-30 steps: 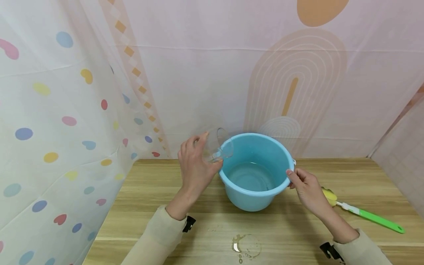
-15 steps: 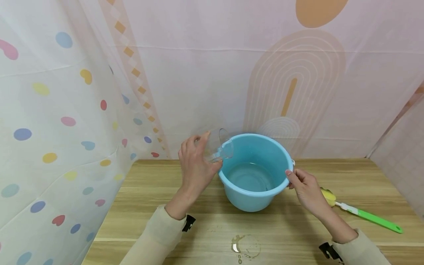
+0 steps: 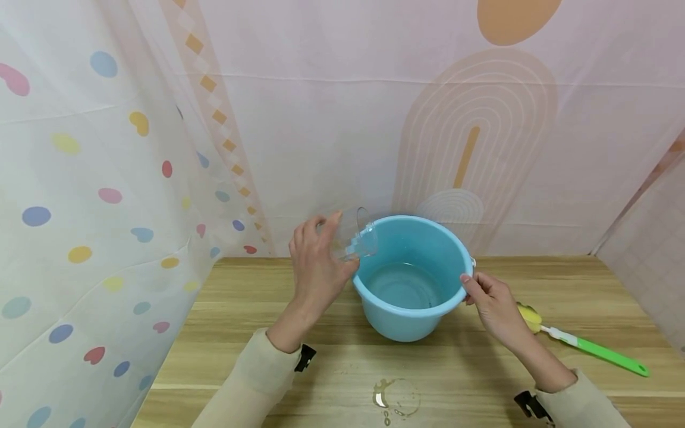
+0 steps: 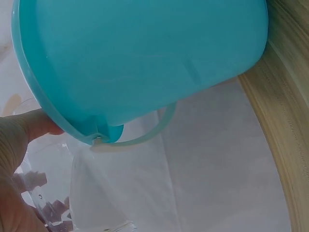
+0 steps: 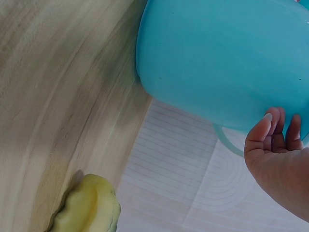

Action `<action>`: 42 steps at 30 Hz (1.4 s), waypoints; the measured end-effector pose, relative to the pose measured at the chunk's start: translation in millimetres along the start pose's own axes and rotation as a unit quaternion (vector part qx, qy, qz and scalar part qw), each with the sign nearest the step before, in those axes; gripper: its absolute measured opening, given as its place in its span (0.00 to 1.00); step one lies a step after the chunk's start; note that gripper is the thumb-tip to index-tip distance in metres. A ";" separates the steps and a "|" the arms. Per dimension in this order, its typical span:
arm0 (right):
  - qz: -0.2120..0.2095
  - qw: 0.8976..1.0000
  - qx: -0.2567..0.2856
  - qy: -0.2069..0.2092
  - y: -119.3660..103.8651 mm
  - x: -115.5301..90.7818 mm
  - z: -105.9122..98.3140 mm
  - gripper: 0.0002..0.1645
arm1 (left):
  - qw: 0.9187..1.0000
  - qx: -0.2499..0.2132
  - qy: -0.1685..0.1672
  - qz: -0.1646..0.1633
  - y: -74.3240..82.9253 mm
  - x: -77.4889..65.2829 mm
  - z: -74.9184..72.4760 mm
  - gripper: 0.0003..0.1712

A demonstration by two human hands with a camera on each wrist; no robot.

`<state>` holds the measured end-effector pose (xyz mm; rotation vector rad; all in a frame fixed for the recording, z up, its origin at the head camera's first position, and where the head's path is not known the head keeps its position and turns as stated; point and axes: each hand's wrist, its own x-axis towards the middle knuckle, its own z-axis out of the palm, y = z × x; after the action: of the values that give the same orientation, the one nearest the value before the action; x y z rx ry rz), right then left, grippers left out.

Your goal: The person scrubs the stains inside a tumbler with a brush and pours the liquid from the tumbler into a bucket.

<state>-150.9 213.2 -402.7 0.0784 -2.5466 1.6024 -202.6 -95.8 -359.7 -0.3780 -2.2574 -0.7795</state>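
Note:
My left hand (image 3: 320, 252) grips a clear glass (image 3: 361, 238), thumb and fingers spread around its sides. The glass lies tilted, its mouth facing the light-blue bucket (image 3: 405, 324) and overlapping the bucket's left rim in the head view. Seen from the left wrist, the clear glass (image 4: 50, 179) is beside the rim, close to where the pale carrying handle (image 4: 140, 140) joins it. My right hand (image 3: 495, 300) holds the bucket's right rim, thumb on top and fingers curled underneath. Shallow water (image 3: 404, 285) covers the bucket's bottom.
On the wooden table (image 3: 257, 321), a bottle brush (image 3: 599, 351) with a yellow sponge head and green handle lies right of the bucket. A wet ring with puddles (image 3: 393, 397) marks the tabletop in front. Patterned curtains (image 3: 321, 119) hang behind and at the left.
The glass has turned slightly in my left hand, its mouth now showing as a narrower oval. My right hand and the bucket have stayed nearly still.

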 end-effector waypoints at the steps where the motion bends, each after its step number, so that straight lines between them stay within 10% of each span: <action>1: 0.000 1.000 0.001 0.000 0.3 0.5 0.1 0.22 | 1.000 0.000 0.000 0.000 0.2 0.3 -0.2 0.45; 42: 0.013 1.000 -0.004 -0.005 1.3 2.1 1.6 0.21 | 0.999 0.031 -0.037 0.026 4.6 7.1 -6.8 0.46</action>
<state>-153.3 212.4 -404.3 0.0535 -2.5716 1.6054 -201.9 -96.2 -348.9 -0.4410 -2.3241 -0.6783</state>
